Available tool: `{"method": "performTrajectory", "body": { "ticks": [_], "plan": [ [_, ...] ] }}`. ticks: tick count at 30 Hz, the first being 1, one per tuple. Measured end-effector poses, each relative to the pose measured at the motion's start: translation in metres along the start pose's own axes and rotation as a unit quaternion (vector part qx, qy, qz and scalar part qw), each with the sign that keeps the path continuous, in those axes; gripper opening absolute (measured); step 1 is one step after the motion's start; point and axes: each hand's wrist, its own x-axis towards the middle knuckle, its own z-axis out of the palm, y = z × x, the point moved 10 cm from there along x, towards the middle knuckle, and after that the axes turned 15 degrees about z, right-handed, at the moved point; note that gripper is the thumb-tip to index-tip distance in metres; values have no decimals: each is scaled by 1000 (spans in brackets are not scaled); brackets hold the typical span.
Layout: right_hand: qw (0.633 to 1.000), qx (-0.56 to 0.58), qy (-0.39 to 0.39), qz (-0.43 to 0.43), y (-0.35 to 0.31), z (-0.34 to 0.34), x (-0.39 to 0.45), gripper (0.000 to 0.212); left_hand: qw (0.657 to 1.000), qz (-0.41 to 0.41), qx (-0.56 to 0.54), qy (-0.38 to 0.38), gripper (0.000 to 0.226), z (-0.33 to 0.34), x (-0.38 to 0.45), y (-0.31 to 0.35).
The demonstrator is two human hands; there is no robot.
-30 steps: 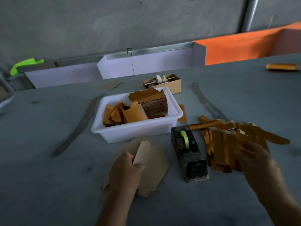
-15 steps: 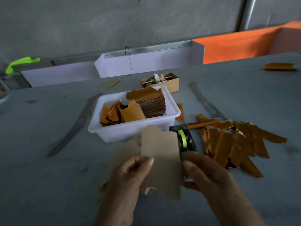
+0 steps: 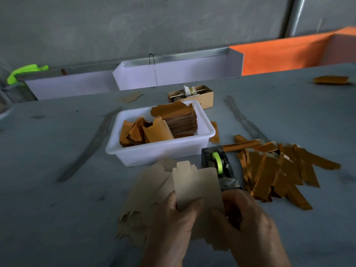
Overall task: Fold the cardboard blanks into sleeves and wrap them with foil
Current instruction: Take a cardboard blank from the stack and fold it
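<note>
Head view: both hands low-centre, abt 6 o'clock, holding one cardboard blank (image 3: 194,182) up off the table (image 3: 57,209).
Left hand (image 3: 173,218): grasping blank's left edge, thumb on the front face, fingers behind.
Right hand (image 3: 248,220): grasping blank's right edge, fingers curled round it.
Blank: plain brown side faces cam, roughly upright, top tabs pointing to 12 o'clock; can't tell if any fold is made yet.
Loose blanks (image 3: 142,205): fanned pile flat on table, at 9 o'clock of the held one, partly under left hand.
Tape dispenser (image 3: 219,168): dark body w/ green roll, just beside the blank at its 2 o'clock, touching nothing visible but the table.
White bin (image 3: 159,151): at 12 o'clock of the hands; holds a neat stack of gold-faced blanks (image 3: 179,120) on its right and jumbled gold pieces (image 3: 138,132) on its left.
Gold sleeves (image 3: 277,170): scattered heap at 3 o'clock of dispenser, lying flat, overlapping.
Small cardboard box (image 3: 200,95): behind the bin, at its 1 o'clock, w/ sth white and green inside, too small to tell.
Far right: one gold piece (image 3: 331,79) alone, well apart, near table edge.
</note>
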Motion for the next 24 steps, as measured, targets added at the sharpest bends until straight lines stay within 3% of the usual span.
{"method": "performTrajectory", "body": {
  "ticks": [2, 4, 6, 12, 17, 21, 24],
  "plan": [
    [1000, 17, 0, -9, -4, 1, -4, 14, 1000, -6, 5, 0, 22, 2, 0, -2],
    [995, -48, 38, -75, -17, 1, -10, 3, 1000, -10, 7, -1, 35, 3, 0, -3],
    [984, -107, 66, -129, -32, 1, -17, 17, 1000, -10, 12, -9, 37, 6, 0, -4],
    [969, -159, 85, -171, -41, 10, -25, 46, 996, 32, 50, -60, 19, 17, -5, 9],
    [971, -157, 18, -179, -38, 20, -27, 67, 984, 84, 86, -133, 29, 22, -8, 30],
    [993, -25, -86, -75, -25, 15, -12, 60, 980, 108, 90, -144, 20, 16, -5, 33],
    [991, 76, -109, 33, -1, 2, 4, 29, 973, 110, 83, -186, 21, 22, -6, 33]
  ]
}}
